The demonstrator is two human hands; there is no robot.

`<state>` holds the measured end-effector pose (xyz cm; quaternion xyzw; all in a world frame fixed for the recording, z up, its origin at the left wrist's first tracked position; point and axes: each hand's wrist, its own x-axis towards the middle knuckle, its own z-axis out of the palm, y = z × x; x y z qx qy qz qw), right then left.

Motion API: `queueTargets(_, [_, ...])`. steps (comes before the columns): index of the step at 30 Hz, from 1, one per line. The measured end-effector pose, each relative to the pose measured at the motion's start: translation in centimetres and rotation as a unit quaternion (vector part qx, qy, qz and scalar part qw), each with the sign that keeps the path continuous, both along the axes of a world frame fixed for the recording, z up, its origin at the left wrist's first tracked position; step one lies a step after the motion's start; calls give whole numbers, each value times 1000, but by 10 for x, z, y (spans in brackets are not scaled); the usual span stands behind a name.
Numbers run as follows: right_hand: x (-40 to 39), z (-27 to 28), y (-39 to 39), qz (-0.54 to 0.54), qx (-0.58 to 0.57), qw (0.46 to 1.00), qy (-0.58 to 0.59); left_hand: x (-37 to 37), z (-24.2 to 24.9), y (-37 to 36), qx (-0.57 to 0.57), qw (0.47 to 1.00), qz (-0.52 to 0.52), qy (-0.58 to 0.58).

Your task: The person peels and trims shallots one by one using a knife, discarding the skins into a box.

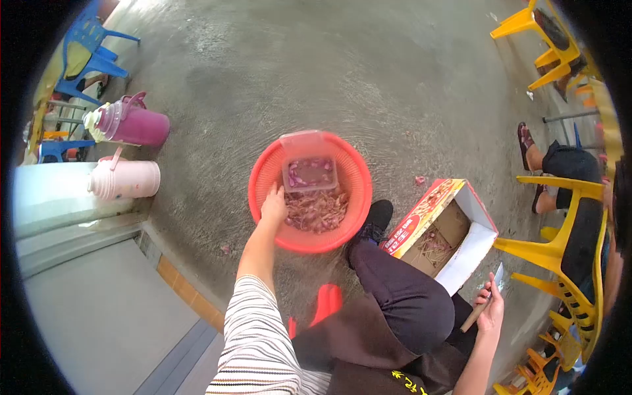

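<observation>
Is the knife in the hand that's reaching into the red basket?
No, the left hand reaches bare into the red basket, while the right hand holds the knife beside the knee.

Left hand [274, 205] reaches into red basket [263, 172]; right hand [491, 309] grips knife [486, 299]

1. The grey concrete floor [395, 72] carried everything.
2. A red basket [359, 172] stood on it near the middle.
3. An open cardboard box [461, 260] lay just right of the basket.
4. Two flasks, one purple [135, 124] and one pale pink [125, 178], lay on their sides at the left.
5. Yellow plastic chairs [559, 247] stood at the right, blue chairs [89, 56] at the far left
</observation>
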<state>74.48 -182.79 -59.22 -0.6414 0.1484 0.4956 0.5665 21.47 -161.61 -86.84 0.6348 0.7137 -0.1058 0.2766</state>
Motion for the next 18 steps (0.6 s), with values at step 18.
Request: queueTargets(18, [-14,1,9,15,44,999,9,35,-24,-103,-36,976,-5,-215])
